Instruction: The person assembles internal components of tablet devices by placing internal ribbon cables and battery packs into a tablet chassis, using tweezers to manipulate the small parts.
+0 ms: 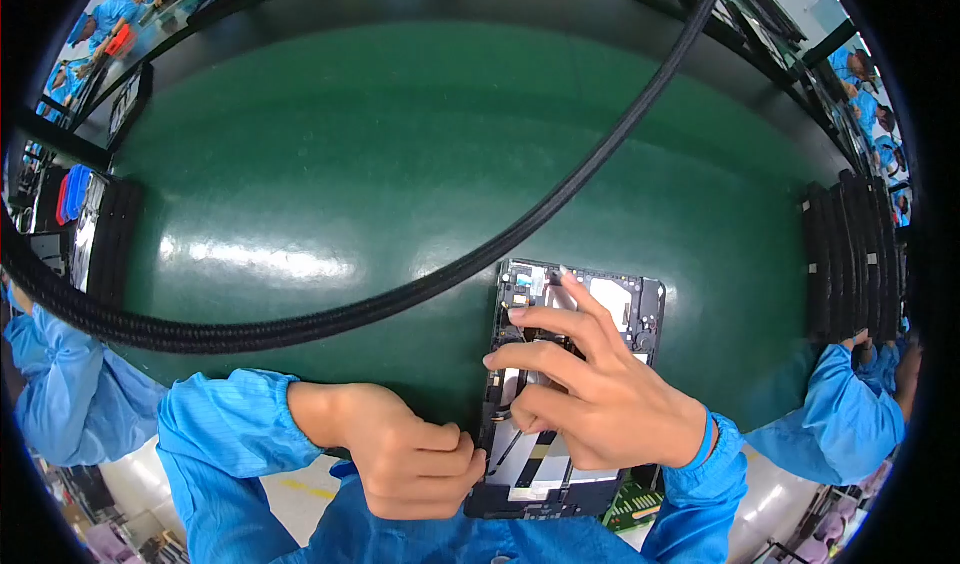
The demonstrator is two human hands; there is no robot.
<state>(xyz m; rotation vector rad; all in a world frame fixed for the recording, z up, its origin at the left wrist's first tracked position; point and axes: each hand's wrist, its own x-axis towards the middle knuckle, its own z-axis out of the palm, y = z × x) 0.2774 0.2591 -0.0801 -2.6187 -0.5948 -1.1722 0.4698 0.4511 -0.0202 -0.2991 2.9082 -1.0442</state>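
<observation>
An opened tablet (530, 472), its inner parts, dark strips and flat cables exposed, lies at the front of the green table, slightly tilted. My right hand (600, 389) is over its upper half, palm down, fingers spread. Its fingertips reach toward the tablet's upper edge and left side, and the thumb is partly tucked beneath. Beside the tablet's lower left edge, my left hand (415, 464) is closed, its curled fingers up against that edge. What those fingers hold, if anything, is hidden.
A thick black braided hose (400, 304) arcs across the green table (350, 144). Black trays stand stacked at the right (850, 259); a dark stack (118, 234) stands at the left. A green circuit board (635, 504) shows below the tablet. People in blue work on both sides.
</observation>
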